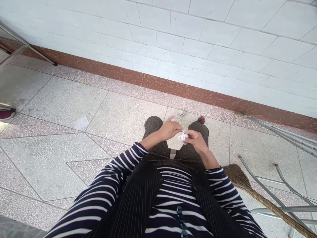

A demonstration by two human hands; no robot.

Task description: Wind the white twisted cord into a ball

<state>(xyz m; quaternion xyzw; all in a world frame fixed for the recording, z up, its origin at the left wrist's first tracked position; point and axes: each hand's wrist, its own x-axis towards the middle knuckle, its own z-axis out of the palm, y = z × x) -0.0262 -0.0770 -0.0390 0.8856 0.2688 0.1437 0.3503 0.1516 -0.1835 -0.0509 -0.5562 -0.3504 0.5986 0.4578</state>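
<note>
A small white bundle of yarn (182, 137) is held above my lap, between my knees. My right hand (196, 140) pinches it from the right with thumb and fingertips. From the other side my left hand (170, 128) comes in with its fingers closed on a white strand at the bundle's top. Whether a hook or needle is in either hand is too small to tell. A ball of whitish yarn (181, 112) lies on the floor beyond my hands, and a thin strand runs from it toward them.
A straw broom (237, 175) and metal-legged furniture (274, 195) are at my right. Metal poles (284, 132) lie by the wall. On the left are a white paper (81, 123), a metal leg (37, 51) and part of a shoe (7, 114). A tiled wall (173, 43) rises in front.
</note>
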